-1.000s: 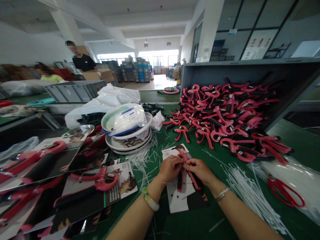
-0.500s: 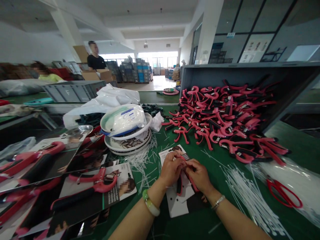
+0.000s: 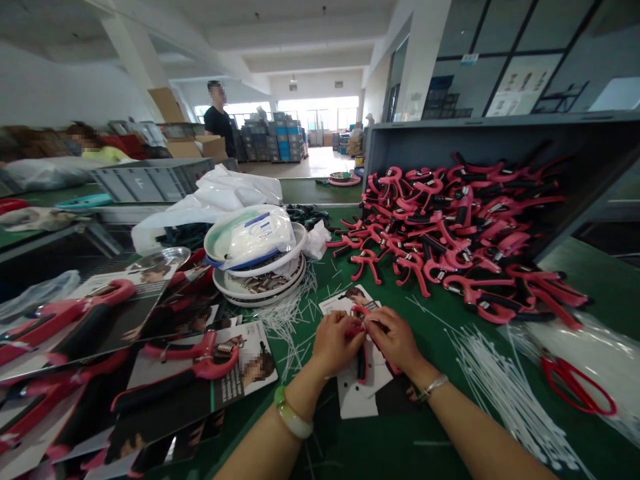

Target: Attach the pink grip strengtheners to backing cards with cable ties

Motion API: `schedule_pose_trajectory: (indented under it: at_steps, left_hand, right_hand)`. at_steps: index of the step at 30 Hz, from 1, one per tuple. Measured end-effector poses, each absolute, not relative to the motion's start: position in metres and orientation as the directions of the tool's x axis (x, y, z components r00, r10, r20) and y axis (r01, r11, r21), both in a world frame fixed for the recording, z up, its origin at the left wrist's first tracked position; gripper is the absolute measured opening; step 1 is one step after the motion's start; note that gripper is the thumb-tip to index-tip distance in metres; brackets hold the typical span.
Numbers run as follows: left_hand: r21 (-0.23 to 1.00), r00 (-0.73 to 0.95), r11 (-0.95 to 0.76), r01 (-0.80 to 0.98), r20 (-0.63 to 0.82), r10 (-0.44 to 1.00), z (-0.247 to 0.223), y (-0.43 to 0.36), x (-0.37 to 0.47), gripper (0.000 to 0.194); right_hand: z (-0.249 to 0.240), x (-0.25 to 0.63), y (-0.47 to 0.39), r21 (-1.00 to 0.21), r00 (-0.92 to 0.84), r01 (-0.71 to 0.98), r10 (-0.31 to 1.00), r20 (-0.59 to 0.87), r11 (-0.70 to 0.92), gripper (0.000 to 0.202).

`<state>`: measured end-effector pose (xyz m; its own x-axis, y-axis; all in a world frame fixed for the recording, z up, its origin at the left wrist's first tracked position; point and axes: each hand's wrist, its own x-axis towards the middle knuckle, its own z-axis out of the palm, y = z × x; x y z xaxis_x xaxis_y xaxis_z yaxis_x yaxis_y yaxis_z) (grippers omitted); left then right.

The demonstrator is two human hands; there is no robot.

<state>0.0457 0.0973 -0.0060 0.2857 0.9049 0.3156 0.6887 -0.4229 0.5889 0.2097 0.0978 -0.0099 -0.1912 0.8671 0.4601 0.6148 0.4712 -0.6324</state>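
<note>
A pink hand grip strengthener (image 3: 362, 365) with black handle pads lies over a printed backing card (image 3: 358, 404) on the green table. My left hand (image 3: 336, 343) has its fingers closed on the pink head of it. Close beside, my right hand (image 3: 395, 337) pinches at the same head from the right. The fingertips of both hands nearly meet, and whatever small part lies between them is hidden. White cable ties (image 3: 510, 393) are spread to the right of my right forearm. More loose ties (image 3: 287, 317) lie left of the card.
A tipped grey crate (image 3: 500, 123) spills many hand grips (image 3: 430, 227) at the back right. Red scissors (image 3: 575, 387) rest on a plastic bag. Stacked bowls (image 3: 257, 293) hold springs. Carded hand grips (image 3: 200, 373) pile up at left. Two people are in the background.
The pink curved head now shows above my fingers, and my left hand has turned over it a little. A standing person in the background has moved right. The view has shifted slightly.
</note>
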Motion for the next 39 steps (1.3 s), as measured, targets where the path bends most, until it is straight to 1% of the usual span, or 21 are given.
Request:
schedule_pose_trajectory:
  at_steps: [1, 3, 5, 8, 10, 12, 16, 18, 21, 25, 28, 31, 33, 35, 37, 38, 39]
  left_hand:
    - [0.587, 0.261, -0.366, 0.722, 0.258, 0.930, -0.007, 0.097, 0.045, 0.025]
    - [0.577, 0.199, -0.279, 0.768, 0.199, 0.959, -0.008, 0.096, 0.047, 0.021]
    - [0.568, 0.157, -0.239, 0.788, 0.190, 0.969, -0.008, 0.095, 0.051, 0.020]
    - [0.570, 0.155, -0.227, 0.789, 0.172, 0.973, -0.007, 0.092, 0.054, 0.019]
    - [0.588, 0.158, -0.217, 0.779, 0.151, 0.976, -0.005, 0.093, 0.052, 0.021]
    - [0.604, 0.166, -0.211, 0.769, 0.131, 0.977, -0.003, 0.095, 0.050, 0.026]
    - [0.579, 0.191, -0.215, 0.786, 0.102, 0.976, 0.003, 0.101, 0.047, 0.028]
    - [0.566, 0.201, -0.218, 0.795, 0.093, 0.975, 0.005, 0.103, 0.048, 0.026]
    - [0.573, 0.217, -0.227, 0.787, 0.088, 0.972, 0.005, 0.106, 0.049, 0.023]
    - [0.612, 0.231, -0.237, 0.754, 0.090, 0.969, 0.002, 0.108, 0.050, 0.024]
    - [0.665, 0.224, -0.245, 0.705, 0.119, 0.967, -0.001, 0.111, 0.049, 0.023]
    - [0.741, 0.194, -0.251, 0.623, 0.164, 0.967, -0.005, 0.111, 0.041, 0.027]
    - [0.792, 0.105, -0.209, 0.573, 0.181, 0.978, -0.008, 0.106, 0.030, 0.028]
    - [0.837, -0.016, -0.127, 0.533, 0.160, 0.987, -0.011, 0.095, 0.015, 0.030]
    - [0.873, -0.077, -0.046, 0.486, 0.096, 0.992, -0.012, 0.078, 0.001, 0.043]
    - [0.896, -0.081, -0.001, 0.445, 0.041, 0.996, -0.012, 0.069, -0.004, 0.050]
    - [0.928, -0.071, 0.060, 0.368, -0.036, 0.997, -0.012, 0.059, -0.007, 0.057]
  right_hand:
    - [-0.008, 0.211, 0.095, -0.620, -0.209, 0.617, 0.860, 0.465, 0.485, 0.021]
    - [-0.003, 0.212, 0.087, -0.563, -0.280, 0.640, 0.840, 0.465, 0.524, 0.019]
    - [0.003, 0.212, 0.078, -0.450, -0.371, 0.702, 0.823, 0.430, 0.552, 0.020]
    - [0.008, 0.210, 0.068, -0.245, -0.456, 0.805, 0.827, 0.328, 0.541, 0.023]
    - [0.009, 0.208, 0.066, -0.185, -0.467, 0.827, 0.832, 0.298, 0.531, 0.022]
    - [0.006, 0.208, 0.067, -0.200, -0.470, 0.816, 0.824, 0.318, 0.542, 0.021]
    - [-0.001, 0.214, 0.068, -0.354, -0.423, 0.749, 0.815, 0.397, 0.561, 0.018]
    - [-0.002, 0.217, 0.067, -0.394, -0.399, 0.732, 0.818, 0.414, 0.556, 0.018]
    - [0.001, 0.218, 0.066, -0.390, -0.426, 0.718, 0.807, 0.409, 0.576, 0.019]
    - [0.010, 0.216, 0.066, -0.352, -0.493, 0.721, 0.798, 0.346, 0.597, 0.019]
    - [0.016, 0.219, 0.065, -0.322, -0.513, 0.751, 0.817, 0.265, 0.576, 0.018]
    - [0.022, 0.225, 0.059, -0.327, -0.542, 0.743, 0.812, 0.215, 0.583, 0.021]
    - [0.025, 0.228, 0.052, -0.285, -0.571, 0.746, 0.798, 0.194, 0.602, 0.021]
    - [0.027, 0.228, 0.046, -0.184, -0.595, 0.764, 0.786, 0.166, 0.618, 0.014]
    - [0.028, 0.224, 0.042, -0.068, -0.611, 0.778, 0.778, 0.147, 0.624, 0.010]
    - [0.027, 0.222, 0.040, -0.026, -0.618, 0.778, 0.773, 0.145, 0.627, 0.011]
    - [0.027, 0.219, 0.039, 0.000, -0.621, 0.778, 0.769, 0.150, 0.628, 0.013]
